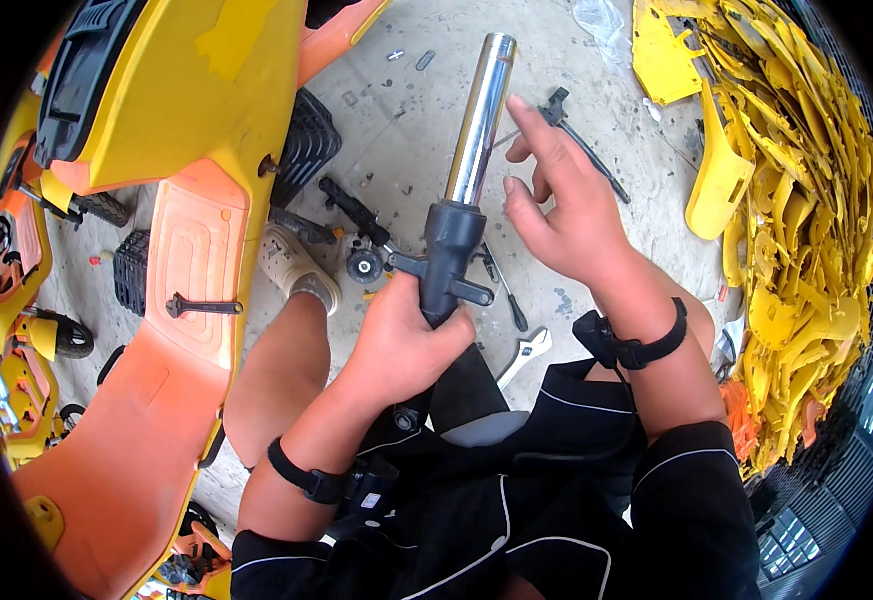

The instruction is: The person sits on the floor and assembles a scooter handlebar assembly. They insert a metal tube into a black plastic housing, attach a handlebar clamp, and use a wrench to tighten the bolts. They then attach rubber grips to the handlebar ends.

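Note:
A shock absorber fork leg [453,230], with a black lower body and a bright chrome tube, slants up in front of me. My left hand [406,330] is wrapped round its black lower part, just under two side lugs. The chrome tube [482,120] points away from me, its far end free. To the right of the tube, my right hand [566,200] has its fingers apart and holds nothing. Its index fingertip comes close to the chrome; whether it touches, I cannot tell. Both wrists wear black straps.
An orange and yellow scooter body [191,250] lies at left, with a wrench [204,306] on it. On the floor are an adjustable wrench [526,355], a screwdriver [514,300], another black fork leg [356,210] and a small wheel [364,265]. Yellow plastic panels [796,220] pile up at right.

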A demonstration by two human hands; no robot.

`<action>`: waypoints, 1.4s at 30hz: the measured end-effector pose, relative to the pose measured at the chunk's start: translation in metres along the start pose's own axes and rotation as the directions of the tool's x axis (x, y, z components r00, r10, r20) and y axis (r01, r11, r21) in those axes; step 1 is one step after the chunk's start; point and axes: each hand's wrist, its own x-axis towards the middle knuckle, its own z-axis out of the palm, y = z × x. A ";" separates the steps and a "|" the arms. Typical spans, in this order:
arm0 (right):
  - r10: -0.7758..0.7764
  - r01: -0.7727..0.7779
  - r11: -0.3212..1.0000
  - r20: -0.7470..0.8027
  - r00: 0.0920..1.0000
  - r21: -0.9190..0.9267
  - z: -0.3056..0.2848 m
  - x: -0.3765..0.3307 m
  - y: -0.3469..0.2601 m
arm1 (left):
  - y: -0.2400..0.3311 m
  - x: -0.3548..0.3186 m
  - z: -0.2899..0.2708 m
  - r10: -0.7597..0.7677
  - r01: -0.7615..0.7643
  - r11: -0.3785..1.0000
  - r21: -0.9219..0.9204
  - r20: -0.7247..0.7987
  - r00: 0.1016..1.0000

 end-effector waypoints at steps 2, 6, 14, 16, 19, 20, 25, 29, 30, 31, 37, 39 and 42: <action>0.011 -0.009 0.998 -0.027 1.000 0.063 -0.002 0.002 -0.002 | 0.002 0.002 0.001 0.012 -0.012 1.000 0.014 -0.029 1.000; -0.043 0.045 0.997 0.028 0.999 -0.062 -0.003 0.004 0.007 | 0.006 0.005 -0.001 -0.029 0.028 0.996 0.082 0.012 0.999; -0.011 0.012 0.998 0.009 1.000 -0.066 -0.007 0.009 0.013 | 0.011 0.015 0.000 -0.026 0.024 0.991 0.130 0.009 1.000; -0.039 0.041 0.992 0.015 0.999 -0.123 -0.009 0.013 0.016 | 0.014 0.017 0.000 -0.001 0.001 0.992 0.126 0.005 1.000; 0.011 -0.014 0.999 -0.070 0.998 -0.049 -0.009 0.016 0.020 | 0.020 0.021 0.001 -0.007 0.007 0.994 0.112 0.002 1.000; 0.047 -0.047 0.999 -0.111 0.993 0.004 -0.008 0.016 0.022 | 0.022 0.022 0.000 -0.018 0.017 0.994 0.107 0.003 1.000; 0.515 -0.506 0.848 -0.023 0.857 0.158 0.011 0.023 0.088 | 0.024 0.031 -0.001 -0.026 0.024 0.991 0.128 0.012 1.000; 0.700 -0.660 0.714 0.229 0.676 -0.234 0.093 -0.072 0.220 | 0.013 0.039 -0.003 -0.113 0.110 0.990 0.087 0.026 0.993; 0.745 -0.669 0.665 0.231 0.626 -0.332 0.110 -0.101 0.236 | 0.015 0.041 -0.002 -0.134 0.134 0.986 0.102 -0.008 0.991; 0.787 -0.668 0.610 0.230 0.572 -0.427 0.127 -0.131 0.242 | 0.020 0.043 -0.002 -0.159 0.163 0.980 0.117 -0.042 0.986; 0.846 -0.629 0.532 0.327 0.422 -0.567 0.209 -0.219 0.233 | -0.003 0.054 -0.005 -0.429 0.430 0.903 -0.015 -0.098 0.898; 0.806 -0.564 0.581 0.321 0.497 -0.586 0.224 -0.225 0.236 | -0.016 0.056 -0.009 -0.506 0.502 0.862 -0.073 -0.048 0.861; 0.737 -0.516 0.641 0.268 0.620 -0.568 0.246 -0.217 0.252 | -0.032 0.055 -0.006 -0.589 0.578 0.803 -0.141 -0.041 0.807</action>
